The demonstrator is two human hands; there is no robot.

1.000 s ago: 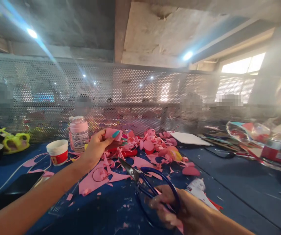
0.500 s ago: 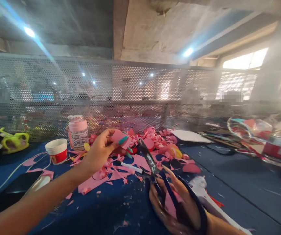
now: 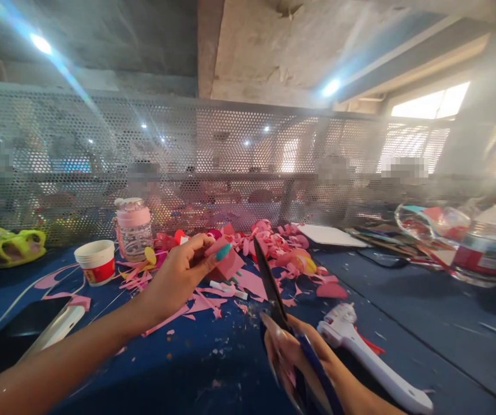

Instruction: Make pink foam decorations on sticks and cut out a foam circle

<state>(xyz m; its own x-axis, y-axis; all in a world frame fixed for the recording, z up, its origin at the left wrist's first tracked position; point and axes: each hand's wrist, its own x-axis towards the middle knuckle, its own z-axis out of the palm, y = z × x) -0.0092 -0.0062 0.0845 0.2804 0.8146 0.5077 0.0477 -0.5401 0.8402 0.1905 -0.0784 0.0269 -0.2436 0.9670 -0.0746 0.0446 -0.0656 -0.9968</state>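
My left hand (image 3: 190,274) pinches a piece of pink paper (image 3: 230,264) between thumb and fingers; the thumb has a long teal nail. My right hand (image 3: 300,351) is wrapped round the dark blue handles of a pair of scissors (image 3: 274,288). Their dark blades point up and away, look nearly closed, and stand just right of the paper without touching it. A bit of pink shows within the right hand, partly hidden by the handles. Behind both hands lies a heap of pink paper scraps (image 3: 267,236). A white marker (image 3: 228,290) rests among scraps below the held paper.
A white glue gun (image 3: 373,351) lies right of my right hand. At left are stacked paper cups (image 3: 96,262), a pink-lidded bottle (image 3: 134,230), a phone (image 3: 23,328) and a yellow crown-like object (image 3: 21,248). A large plastic bottle (image 3: 488,248) stands at right. A perforated metal screen (image 3: 230,144) runs behind the table.
The scissor blades have swung more upright and my right hand has turned, uncovering the glue gun. The pink paper in my left hand has shifted slightly right and down.
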